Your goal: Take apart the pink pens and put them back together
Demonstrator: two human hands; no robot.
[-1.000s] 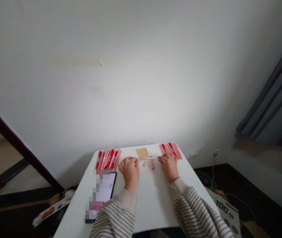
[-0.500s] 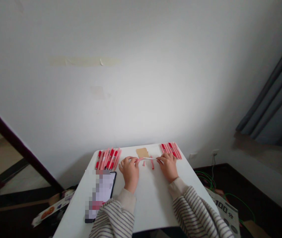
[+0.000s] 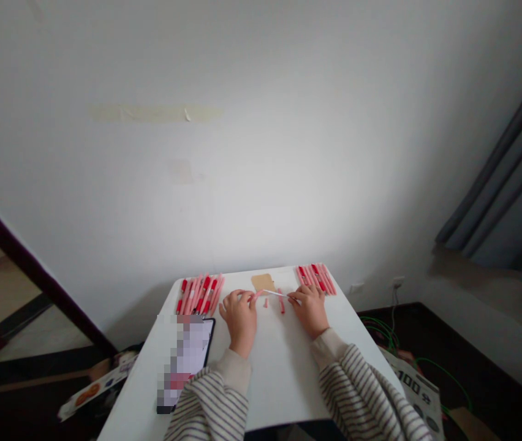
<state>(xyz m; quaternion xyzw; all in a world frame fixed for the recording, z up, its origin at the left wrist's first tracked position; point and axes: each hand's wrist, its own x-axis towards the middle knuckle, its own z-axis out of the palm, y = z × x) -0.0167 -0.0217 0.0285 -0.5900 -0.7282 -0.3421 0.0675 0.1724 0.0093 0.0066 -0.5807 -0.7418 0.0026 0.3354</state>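
Card (image 3: 263, 282) between left pens (image 3: 199, 295) and right pens (image 3: 316, 278), on table (image 3: 279, 367)

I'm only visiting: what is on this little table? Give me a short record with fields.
Surface: white table
Left hand: pinches the pink end of a thin pen piece
Right hand: pinches its white end
Left of the hands: pile of red and pink pens
Far right corner: second pen pile
Between the piles: brown card, loose red part
Near left: phone, screen blurred
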